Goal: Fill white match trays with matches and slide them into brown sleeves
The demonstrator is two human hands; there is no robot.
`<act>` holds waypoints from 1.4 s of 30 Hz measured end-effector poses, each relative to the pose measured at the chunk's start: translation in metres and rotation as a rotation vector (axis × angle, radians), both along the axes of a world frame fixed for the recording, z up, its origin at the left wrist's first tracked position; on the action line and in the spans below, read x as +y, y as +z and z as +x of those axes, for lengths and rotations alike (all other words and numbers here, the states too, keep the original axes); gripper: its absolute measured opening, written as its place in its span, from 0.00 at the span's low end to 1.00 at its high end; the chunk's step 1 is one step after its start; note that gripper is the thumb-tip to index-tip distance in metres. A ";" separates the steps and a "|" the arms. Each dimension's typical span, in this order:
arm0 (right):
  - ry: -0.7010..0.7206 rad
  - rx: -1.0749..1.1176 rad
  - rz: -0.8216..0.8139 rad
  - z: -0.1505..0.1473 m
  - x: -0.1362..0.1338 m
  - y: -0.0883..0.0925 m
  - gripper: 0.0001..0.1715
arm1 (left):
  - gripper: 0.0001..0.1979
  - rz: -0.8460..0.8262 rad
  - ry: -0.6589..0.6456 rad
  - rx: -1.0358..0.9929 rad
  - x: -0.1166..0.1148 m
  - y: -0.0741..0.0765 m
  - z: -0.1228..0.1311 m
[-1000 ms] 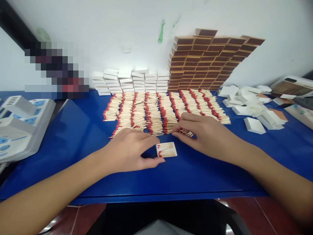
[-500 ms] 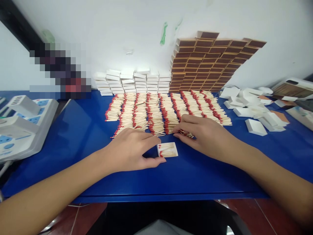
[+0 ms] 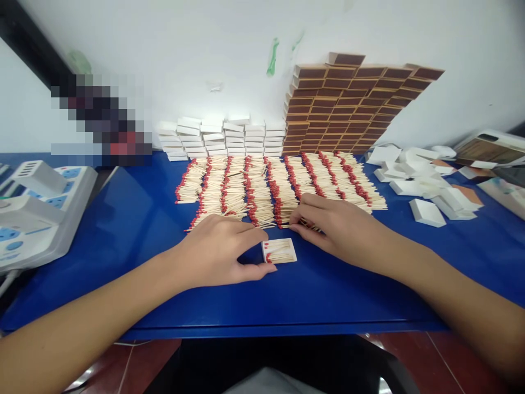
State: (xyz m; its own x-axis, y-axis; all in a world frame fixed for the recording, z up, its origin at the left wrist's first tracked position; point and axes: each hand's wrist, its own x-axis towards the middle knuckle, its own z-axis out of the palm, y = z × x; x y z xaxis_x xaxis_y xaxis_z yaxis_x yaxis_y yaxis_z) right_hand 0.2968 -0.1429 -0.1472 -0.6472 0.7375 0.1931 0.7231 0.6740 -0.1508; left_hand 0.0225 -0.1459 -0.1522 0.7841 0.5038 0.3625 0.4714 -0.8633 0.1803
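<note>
A small white matchbox tray (image 3: 292, 251) lies on the blue table, with several red-headed matches (image 3: 281, 256) inside it. My left hand (image 3: 223, 249) grips the tray's left end, thumb at the near corner and index finger at the far one. To the right of the tray, my right hand (image 3: 334, 224) is closed around a few matches, partly hidden under its fingers. Its fingertips touch the near edge of the matches (image 3: 260, 191) spread in rows with red heads to the left.
Behind the matches stand stacked white trays (image 3: 233, 137) and a tall wall of brown-sided matchboxes (image 3: 340, 104). Loose white trays (image 3: 426, 178) are heaped at the right. A white power strip (image 3: 74, 219) with plugs sits at the left. The table's front edge (image 3: 262, 331) is near me.
Almost nothing differs. My right hand's fingers have shifted slightly at the edge of the match rows, and my left hand keeps its hold on the tray.
</note>
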 end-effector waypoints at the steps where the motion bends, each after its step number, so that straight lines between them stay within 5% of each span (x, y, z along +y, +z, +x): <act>1: 0.003 -0.009 0.008 0.000 0.000 0.000 0.11 | 0.16 0.000 0.001 0.002 0.000 0.000 0.000; 17: 0.052 0.176 -0.094 -0.012 -0.019 0.015 0.06 | 0.16 -0.008 0.102 -0.030 0.001 -0.002 0.002; 30: -0.004 0.083 0.082 -0.002 -0.004 0.003 0.08 | 0.16 -0.001 0.058 -0.040 0.000 -0.002 0.001; 42: -0.004 0.034 0.046 -0.001 0.000 0.000 0.09 | 0.15 -0.013 0.054 -0.020 0.000 -0.002 0.000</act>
